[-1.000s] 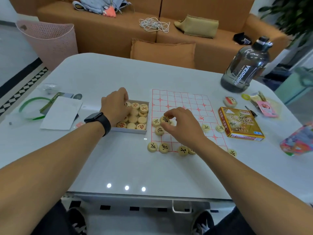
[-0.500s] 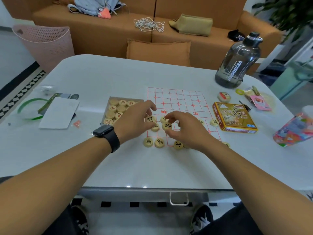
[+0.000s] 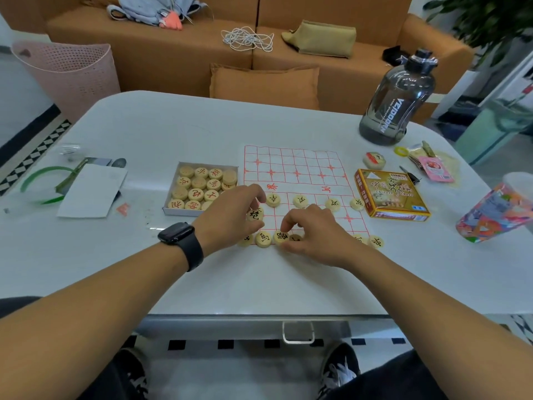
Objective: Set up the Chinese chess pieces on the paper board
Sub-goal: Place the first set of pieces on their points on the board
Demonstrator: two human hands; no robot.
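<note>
1. The left hand (image 3: 230,216), a black smartwatch (image 3: 180,239) on its wrist, lies over the near left corner of the board with fingers curled round a round pale wooden piece with a black character (image 3: 255,215); the right hand (image 3: 313,233) sits beside it, its fingertips (image 3: 285,226) pinching another black-marked disc (image 3: 281,236) in the nearest row.
2. The shallow open grey cardboard tray (image 3: 170,209) rests on the white desk (image 3: 259,284) just left of the board; it holds a packed layer of pale wooden discs (image 3: 199,187), most face up with red characters, a few blank-sided.
3. The yellow printed chess box (image 3: 390,194) lies closed just right of the board.
4. The smoky grey plastic water jug (image 3: 399,101) stands upright at the far right of the desk, with a black cap; its contents cannot be told.
5. The thin white paper board with a red grid (image 3: 294,171) lies flat at the middle of the desk; its far half is bare.
6. A row of four black-marked discs (image 3: 300,201) stands just nearer than the board's middle band, the last one at the right edge.
7. In the nearest row, a black-marked disc (image 3: 263,238) lies touching the pinched one; another (image 3: 376,241) sits at the near right corner; those between are mostly hidden by the right hand.
</note>
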